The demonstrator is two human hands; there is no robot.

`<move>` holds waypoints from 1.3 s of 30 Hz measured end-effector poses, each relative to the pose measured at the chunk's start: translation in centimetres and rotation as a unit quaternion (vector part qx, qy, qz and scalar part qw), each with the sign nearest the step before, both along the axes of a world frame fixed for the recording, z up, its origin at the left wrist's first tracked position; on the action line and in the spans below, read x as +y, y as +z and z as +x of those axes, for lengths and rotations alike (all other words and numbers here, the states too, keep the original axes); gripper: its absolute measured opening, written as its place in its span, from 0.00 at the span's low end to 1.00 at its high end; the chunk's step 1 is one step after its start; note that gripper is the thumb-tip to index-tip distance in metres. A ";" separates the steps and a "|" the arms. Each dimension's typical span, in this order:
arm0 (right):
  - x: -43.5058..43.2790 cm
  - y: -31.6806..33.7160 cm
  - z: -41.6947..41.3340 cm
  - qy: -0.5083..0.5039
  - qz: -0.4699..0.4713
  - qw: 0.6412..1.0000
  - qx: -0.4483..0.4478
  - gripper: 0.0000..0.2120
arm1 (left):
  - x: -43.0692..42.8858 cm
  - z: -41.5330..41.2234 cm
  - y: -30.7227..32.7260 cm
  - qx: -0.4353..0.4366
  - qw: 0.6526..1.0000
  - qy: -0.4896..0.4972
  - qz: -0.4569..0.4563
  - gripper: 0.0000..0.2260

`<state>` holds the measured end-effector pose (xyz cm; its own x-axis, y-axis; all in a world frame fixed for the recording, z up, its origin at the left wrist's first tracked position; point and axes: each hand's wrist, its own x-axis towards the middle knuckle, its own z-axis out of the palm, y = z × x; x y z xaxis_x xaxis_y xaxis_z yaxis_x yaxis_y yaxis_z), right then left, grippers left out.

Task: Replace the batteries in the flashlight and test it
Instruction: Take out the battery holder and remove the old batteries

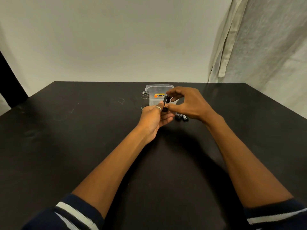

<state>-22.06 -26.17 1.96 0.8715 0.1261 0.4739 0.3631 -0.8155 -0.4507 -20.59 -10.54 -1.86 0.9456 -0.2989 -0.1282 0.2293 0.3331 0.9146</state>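
My left hand (153, 119) sits palm up over the black table (66, 130), fingers curled under a small dark holder (164, 109). My right hand (189, 103) pinches a black-and-copper battery (166, 101) right above it. By my right wrist lie spare batteries (184, 118) and a metal cap (178, 115). Farther off, the flashlight tube (144, 99) stands upright beside a clear box (157, 90) with another battery (158, 95) inside.
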 end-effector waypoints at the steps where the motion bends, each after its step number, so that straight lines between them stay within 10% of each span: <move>1: 0.0 -0.1 0.0 0.000 -0.005 1.000 -0.002 0.23 | 0.0 0.0 0.0 0.000 1.000 0.002 0.000 0.12; 15: 0.6 0.0 -0.5 -0.010 -0.105 0.994 -0.034 0.29 | -0.1 0.0 0.0 -0.011 1.000 -0.010 0.008 0.12; 39: 0.5 -0.2 -0.1 0.013 0.012 0.998 0.062 0.14 | -0.1 0.3 -0.1 0.009 1.000 0.009 -0.008 0.12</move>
<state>-22.15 -25.70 1.74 0.9205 0.1391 0.3652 0.3238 -0.7948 -0.5132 -20.34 -10.65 -1.92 0.9483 -0.2849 -0.1399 0.2392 0.3520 0.9049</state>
